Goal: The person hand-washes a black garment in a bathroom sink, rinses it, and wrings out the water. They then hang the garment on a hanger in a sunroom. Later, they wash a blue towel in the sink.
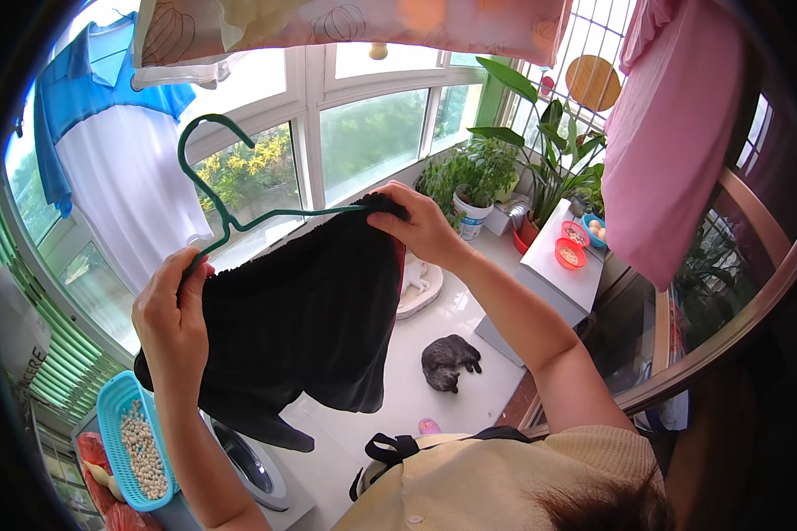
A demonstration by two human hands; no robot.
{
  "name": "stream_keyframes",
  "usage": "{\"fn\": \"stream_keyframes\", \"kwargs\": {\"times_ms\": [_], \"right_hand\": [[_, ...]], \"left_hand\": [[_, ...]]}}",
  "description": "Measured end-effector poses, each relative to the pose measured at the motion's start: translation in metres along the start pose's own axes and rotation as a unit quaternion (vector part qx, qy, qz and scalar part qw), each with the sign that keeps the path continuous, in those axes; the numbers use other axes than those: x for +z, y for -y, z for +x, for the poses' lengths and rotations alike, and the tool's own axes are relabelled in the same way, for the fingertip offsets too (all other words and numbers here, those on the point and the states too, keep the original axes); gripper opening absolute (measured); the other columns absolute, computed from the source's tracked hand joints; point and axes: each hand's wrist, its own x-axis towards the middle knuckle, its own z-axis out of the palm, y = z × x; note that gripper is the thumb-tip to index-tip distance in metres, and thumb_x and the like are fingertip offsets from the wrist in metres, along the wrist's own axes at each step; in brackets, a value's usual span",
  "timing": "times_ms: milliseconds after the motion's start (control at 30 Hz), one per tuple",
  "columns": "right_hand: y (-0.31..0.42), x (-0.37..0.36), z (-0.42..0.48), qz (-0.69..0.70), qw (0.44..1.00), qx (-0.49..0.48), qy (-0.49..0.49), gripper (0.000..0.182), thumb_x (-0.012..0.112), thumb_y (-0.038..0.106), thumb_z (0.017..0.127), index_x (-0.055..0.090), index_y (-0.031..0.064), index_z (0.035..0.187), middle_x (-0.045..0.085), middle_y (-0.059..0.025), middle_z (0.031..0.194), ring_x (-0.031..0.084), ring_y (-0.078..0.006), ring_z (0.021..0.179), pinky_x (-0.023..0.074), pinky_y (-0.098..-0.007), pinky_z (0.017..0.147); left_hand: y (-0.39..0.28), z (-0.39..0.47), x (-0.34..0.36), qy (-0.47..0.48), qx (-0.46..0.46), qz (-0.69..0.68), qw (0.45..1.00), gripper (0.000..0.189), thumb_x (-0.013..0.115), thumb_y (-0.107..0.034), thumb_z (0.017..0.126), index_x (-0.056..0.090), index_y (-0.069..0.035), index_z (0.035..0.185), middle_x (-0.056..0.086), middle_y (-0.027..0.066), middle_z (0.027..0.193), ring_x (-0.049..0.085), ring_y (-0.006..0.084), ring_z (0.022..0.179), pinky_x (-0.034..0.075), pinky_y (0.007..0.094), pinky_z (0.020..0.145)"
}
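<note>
Black shorts (299, 299) with a gathered waistband and a strip of red at the right side hang between my hands. A green clothes hanger (226, 206) passes along the waistband, its hook standing up and bent to the right. My left hand (173, 312) grips the hanger's left arm near the waistband; the hanger's end there is hidden. At the other side, my right hand (418, 222) pinches the waistband corner, with the thumb in front, where the hanger's right arm goes into the cloth.
A dark cat (449, 362) lies on the tiled floor (352, 445). At lower left, a blue basket (109, 425) of beans stands by a front-loading washing machine (256, 464). Pink cloth (664, 146) and a blue-and-white shirt (123, 159) hang at the sides. Potted plants (481, 172) and a white cabinet (551, 265) are right.
</note>
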Motion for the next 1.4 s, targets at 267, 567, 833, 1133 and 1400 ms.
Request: {"fn": "stream_keyframes", "kwargs": {"times_ms": [267,567,833,1133,1400], "right_hand": [[-0.004,0.01,-0.001,-0.015,1.0,0.011,0.005,0.024,0.067,0.009,0.091,0.061,0.0011,0.113,0.061,-0.0028,0.101,0.055,-0.0094,0.096,0.045,-0.0261,0.088],[0.005,0.028,0.007,-0.054,0.998,0.013,-0.009,0.025,0.068,0.012,0.09,0.061,0.0018,0.112,0.06,-0.005,0.098,0.056,-0.0132,0.092,0.0452,-0.0268,0.083],[0.001,0.048,0.053,-0.076,0.995,-0.051,-0.036,0.025,0.069,0.012,0.086,0.063,0.0014,0.108,0.063,-0.0115,0.097,0.063,-0.0249,0.089,0.0481,-0.0318,0.078],[-0.018,0.064,0.139,-0.05,0.988,-0.129,0.061,0.035,0.061,0.001,0.085,0.061,0.0023,0.12,0.061,-0.0124,0.117,0.058,-0.0263,0.112,0.0436,-0.0333,0.098],[0.029,0.149,0.268,-0.056,0.953,-0.262,0.142,0.045,0.048,0.009,0.099,0.047,0.0158,0.143,0.061,-0.0154,0.125,0.061,-0.0293,0.109,0.0476,-0.0388,0.093]], "left_hand": [[0.003,-0.003,-0.007,0.014,0.0,-0.035,0.999,0.013,0.062,-0.001,0.091,0.066,0.004,0.103,0.067,0.0086,0.088,0.064,0.0154,0.081,0.048,0.0259,0.077],[0.011,0.001,-0.033,0.141,-0.148,-0.204,0.957,0.01,0.062,0.003,0.085,0.066,0.004,0.095,0.064,0.006,0.08,0.061,0.0124,0.073,0.046,0.024,0.07],[0.026,0.028,-0.059,0.298,-0.245,-0.301,0.872,0.012,0.064,-0.003,0.084,0.064,0.001,0.095,0.064,0.0068,0.081,0.058,0.0114,0.064,0.048,0.0256,0.07],[0.051,0.046,-0.039,0.179,-0.267,-0.341,0.883,0.016,0.07,-0.013,0.088,0.068,0.002,0.092,0.061,0.0044,0.07,0.053,0.0086,0.057,0.043,0.0231,0.061],[0.075,0.081,-0.024,0.067,-0.326,-0.322,0.886,0.019,0.066,-0.014,0.089,0.065,0.004,0.093,0.053,0.0021,0.057,0.054,0.0112,0.061,0.051,0.0312,0.082]]}}
